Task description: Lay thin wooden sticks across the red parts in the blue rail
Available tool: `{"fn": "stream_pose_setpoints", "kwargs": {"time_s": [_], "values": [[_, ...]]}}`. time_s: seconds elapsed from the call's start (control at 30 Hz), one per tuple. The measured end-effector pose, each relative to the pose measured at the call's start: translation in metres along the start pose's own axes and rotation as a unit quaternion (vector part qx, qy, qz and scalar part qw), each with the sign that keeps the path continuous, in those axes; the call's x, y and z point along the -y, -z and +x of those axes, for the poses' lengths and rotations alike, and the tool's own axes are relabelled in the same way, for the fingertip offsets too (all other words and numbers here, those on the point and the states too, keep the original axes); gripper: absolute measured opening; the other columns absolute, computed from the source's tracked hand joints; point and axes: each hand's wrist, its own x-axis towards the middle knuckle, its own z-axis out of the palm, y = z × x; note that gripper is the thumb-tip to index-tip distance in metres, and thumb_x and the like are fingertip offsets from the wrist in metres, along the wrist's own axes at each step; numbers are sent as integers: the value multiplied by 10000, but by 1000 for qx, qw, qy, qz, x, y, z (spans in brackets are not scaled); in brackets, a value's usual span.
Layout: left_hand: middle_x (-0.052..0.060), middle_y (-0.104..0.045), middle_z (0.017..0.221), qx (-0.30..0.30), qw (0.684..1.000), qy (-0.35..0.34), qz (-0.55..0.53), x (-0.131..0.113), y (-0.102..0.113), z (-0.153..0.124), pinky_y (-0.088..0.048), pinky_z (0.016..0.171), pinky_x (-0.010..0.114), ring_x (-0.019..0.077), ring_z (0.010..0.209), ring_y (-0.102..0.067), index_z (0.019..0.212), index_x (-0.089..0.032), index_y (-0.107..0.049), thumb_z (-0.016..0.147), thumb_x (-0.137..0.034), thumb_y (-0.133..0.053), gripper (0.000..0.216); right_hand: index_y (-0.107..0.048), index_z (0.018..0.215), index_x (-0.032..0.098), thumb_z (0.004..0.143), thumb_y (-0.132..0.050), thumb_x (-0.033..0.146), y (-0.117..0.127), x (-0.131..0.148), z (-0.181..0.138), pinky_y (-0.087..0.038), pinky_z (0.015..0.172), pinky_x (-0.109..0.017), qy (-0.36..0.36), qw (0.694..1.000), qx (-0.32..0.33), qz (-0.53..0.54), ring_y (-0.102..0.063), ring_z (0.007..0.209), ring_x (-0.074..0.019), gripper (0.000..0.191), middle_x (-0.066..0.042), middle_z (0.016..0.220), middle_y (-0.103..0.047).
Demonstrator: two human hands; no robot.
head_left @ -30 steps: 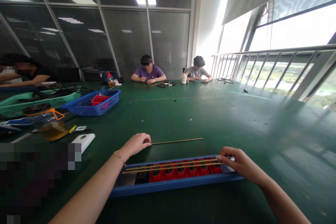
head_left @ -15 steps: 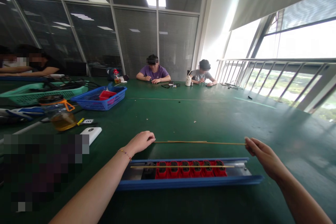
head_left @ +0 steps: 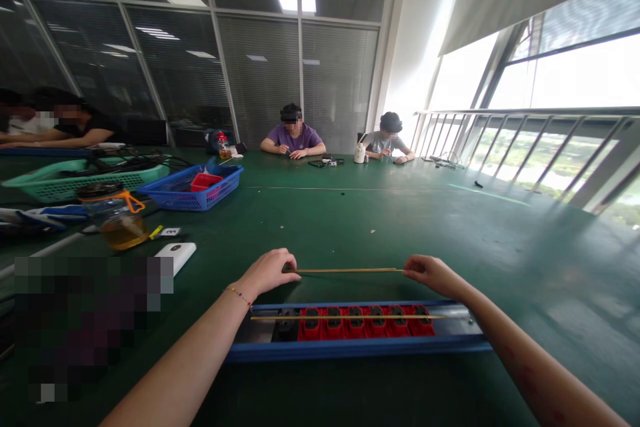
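Observation:
Thin wooden sticks (head_left: 350, 271), apparently two side by side, stretch level between my hands beyond a long blue-edged rail (head_left: 365, 347). At their left end my left hand (head_left: 273, 268) is closed in a pinch, its palm side hidden. My right hand (head_left: 431, 273) pinches the right end between thumb and fingers. Nearer to me, another thin stick (head_left: 443, 317) lies lengthwise over the rail. Below it, inside the rail's metal channel, sits a row of several red blocks (head_left: 356, 330) with dark centres, and a black block (head_left: 286, 327) at their left.
A white power bank (head_left: 177, 257) and a jar of amber liquid (head_left: 123, 230) stand to the left on the green table (head_left: 320, 220). Behind them are a blue basket (head_left: 193, 197) and a green basket (head_left: 40, 187) with cables. Several people sit at the table's far side.
My right hand has moved left, towards my left hand. The sticks, staggered before, now overlap along nearly their whole visible length. My left hand has stayed about where it was.

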Motion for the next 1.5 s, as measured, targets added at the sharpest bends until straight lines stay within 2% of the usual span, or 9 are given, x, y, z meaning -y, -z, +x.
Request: {"fn": "stream_pose_setpoints", "kwargs": {"time_s": [0.2,0.4,0.6,0.73,0.83,0.97,1.17,1.33,1.5], "values": [[20,-585,872,7,1000,0,0,1,-2,0,-393,674,257,169,797,-550,825,-242,-624,766,-457,-502,254,-640,866,183,761,-504,341,-3,12,14,-420,625,-274,28,998,-2,-47,-559,660,-160,234,-34,771,-649],[18,-584,872,8,1000,5,-9,2,-4,1,-398,671,255,164,797,-555,826,-238,-613,773,-430,-501,229,-627,776,202,819,-428,461,17,37,-20,-400,586,-258,36,997,-19,-60,-530,626,-150,330,-10,686,-614],[20,-584,861,4,1000,3,-9,2,-6,2,-394,673,256,163,779,-553,811,-231,-612,772,-417,-501,220,-614,734,201,822,-411,526,26,50,-67,-346,499,-227,-2,995,100,-8,-463,549,-122,393,3,634,-572],[20,-581,857,4,1000,3,-16,1,-6,2,-396,677,253,156,766,-552,808,-228,-612,772,-416,-500,222,-594,703,191,830,-412,512,22,48,-76,-314,478,-218,11,991,132,11,-407,517,-105,390,21,588,-508],[25,-578,856,8,1000,10,-20,1,-6,2,-400,678,252,156,763,-550,809,-222,-614,771,-416,-499,229,-595,713,184,825,-429,504,27,46,-76,-351,517,-218,8,992,107,71,-430,574,-117,377,14,629,-508],[27,-579,856,5,1000,11,-20,1,-7,2,-401,677,254,158,766,-549,811,-220,-613,768,-407,-505,220,-580,749,188,827,-415,519,50,36,-80,-385,562,-227,-39,987,3,154,-436,608,-129,378,3,660,-490],[18,-583,855,-3,1000,1,-25,2,-8,2,-395,664,254,158,761,-551,798,-229,-609,780,-414,-486,223,-608,789,194,766,-455,591,76,2,-91,-382,531,-236,-109,975,-91,171,-419,569,-128,426,-1,641,-486],[27,-585,862,1,1000,17,-17,-2,-5,1,-391,651,259,162,759,-549,808,-227,-618,801,-449,-438,286,-599,757,190,792,-429,562,62,-7,-83,-330,470,-231,-101,986,-70,115,-373,515,-117,410,30,549,-403],[34,-593,842,-23,1000,4,10,-11,2,-1,-386,676,272,177,798,-542,802,-223,-626,814,-496,-402,354,-600,748,183,808,-422,525,33,4,-59,-354,516,-239,-43,998,-15,31,-436,555,-125,390,17,603,-505]]}}
